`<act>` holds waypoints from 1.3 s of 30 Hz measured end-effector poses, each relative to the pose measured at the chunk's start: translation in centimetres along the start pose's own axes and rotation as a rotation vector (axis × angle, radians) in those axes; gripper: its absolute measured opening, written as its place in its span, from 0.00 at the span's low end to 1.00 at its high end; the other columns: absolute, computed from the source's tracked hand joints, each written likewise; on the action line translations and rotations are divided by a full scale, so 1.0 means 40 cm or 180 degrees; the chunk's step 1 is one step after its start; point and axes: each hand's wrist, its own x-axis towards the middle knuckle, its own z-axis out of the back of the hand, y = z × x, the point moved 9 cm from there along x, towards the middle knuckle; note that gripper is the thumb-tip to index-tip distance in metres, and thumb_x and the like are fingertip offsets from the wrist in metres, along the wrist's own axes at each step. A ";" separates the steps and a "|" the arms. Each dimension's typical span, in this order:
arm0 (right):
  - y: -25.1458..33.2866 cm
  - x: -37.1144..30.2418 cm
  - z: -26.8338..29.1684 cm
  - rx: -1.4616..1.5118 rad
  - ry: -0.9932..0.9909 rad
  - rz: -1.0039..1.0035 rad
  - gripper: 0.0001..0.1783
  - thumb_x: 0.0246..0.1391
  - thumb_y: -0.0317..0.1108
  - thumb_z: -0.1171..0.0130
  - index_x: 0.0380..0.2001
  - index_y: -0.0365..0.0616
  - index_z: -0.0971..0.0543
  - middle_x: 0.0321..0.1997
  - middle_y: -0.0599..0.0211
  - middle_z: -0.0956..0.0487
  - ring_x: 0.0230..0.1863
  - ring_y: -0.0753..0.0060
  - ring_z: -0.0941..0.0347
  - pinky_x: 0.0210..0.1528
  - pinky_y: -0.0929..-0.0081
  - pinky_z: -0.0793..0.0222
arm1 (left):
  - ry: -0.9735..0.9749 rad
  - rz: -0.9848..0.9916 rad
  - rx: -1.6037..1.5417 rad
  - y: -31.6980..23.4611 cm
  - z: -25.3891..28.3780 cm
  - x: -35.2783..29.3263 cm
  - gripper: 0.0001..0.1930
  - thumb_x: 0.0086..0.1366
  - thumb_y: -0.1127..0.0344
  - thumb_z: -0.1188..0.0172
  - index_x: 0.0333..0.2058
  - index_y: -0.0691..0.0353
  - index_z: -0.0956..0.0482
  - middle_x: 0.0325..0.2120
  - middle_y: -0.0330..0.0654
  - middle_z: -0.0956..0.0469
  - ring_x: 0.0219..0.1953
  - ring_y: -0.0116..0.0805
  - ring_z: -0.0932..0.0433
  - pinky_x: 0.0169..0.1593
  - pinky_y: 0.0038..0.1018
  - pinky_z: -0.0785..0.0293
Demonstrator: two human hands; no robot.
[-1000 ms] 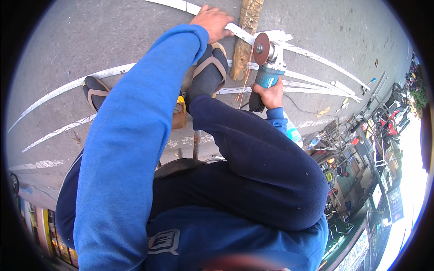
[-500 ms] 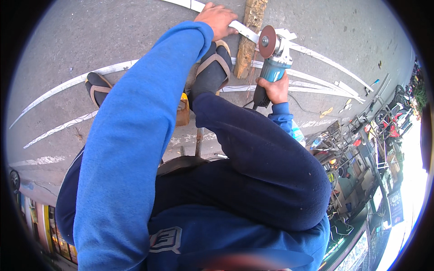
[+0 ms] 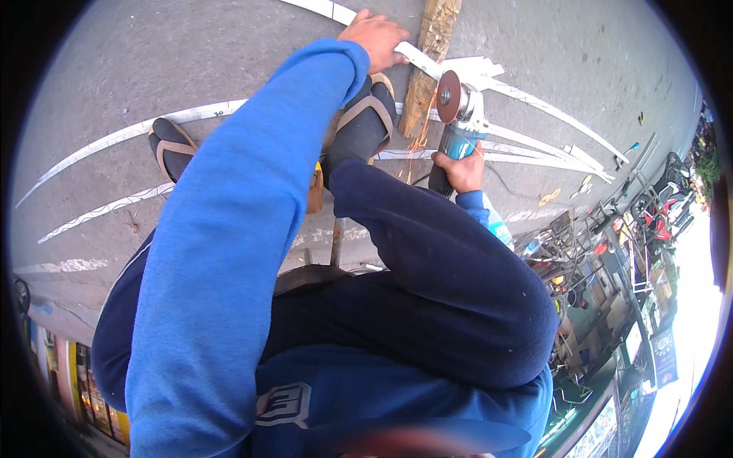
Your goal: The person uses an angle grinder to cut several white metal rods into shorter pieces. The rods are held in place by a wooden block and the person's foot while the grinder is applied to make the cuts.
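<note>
My left hand [image 3: 374,40] is closed around a long white metal strip [image 3: 418,59], which crosses a rough wooden block [image 3: 434,40] on the ground. In my right hand [image 3: 463,169] is a teal and black angle grinder [image 3: 463,143], gripped by its body. Its reddish-brown disc [image 3: 452,97] stands upright at the strip, just right of the block. Thin orange sparks [image 3: 419,142] stream down from the disc toward my feet. The exact contact between disc and strip is hard to make out.
My sandalled foot [image 3: 365,122] is beside the block, close to the sparks. More white strips [image 3: 114,140] lie across the grey pavement on both sides. A power cord trails behind the grinder. Metal frames and clutter [image 3: 588,267] stand at the right, with a red motorcycle [image 3: 658,223] beyond.
Sparks now fly from the disc more brightly than before. The hands, strip and block sit slightly farther right in view, and the grinder slightly lower.
</note>
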 end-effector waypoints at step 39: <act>0.111 0.023 0.019 0.0314 0.0017 0.0014 0.34 0.30 0.33 0.27 0.45 0.33 0.26 0.36 0.57 0.19 0.35 0.64 0.21 0.41 0.67 0.24 | -0.0083 0.0014 -0.0499 0.013 -0.014 0.013 0.18 0.58 0.52 0.35 0.44 0.54 0.18 0.46 0.42 0.20 0.58 0.45 0.29 0.62 0.50 0.40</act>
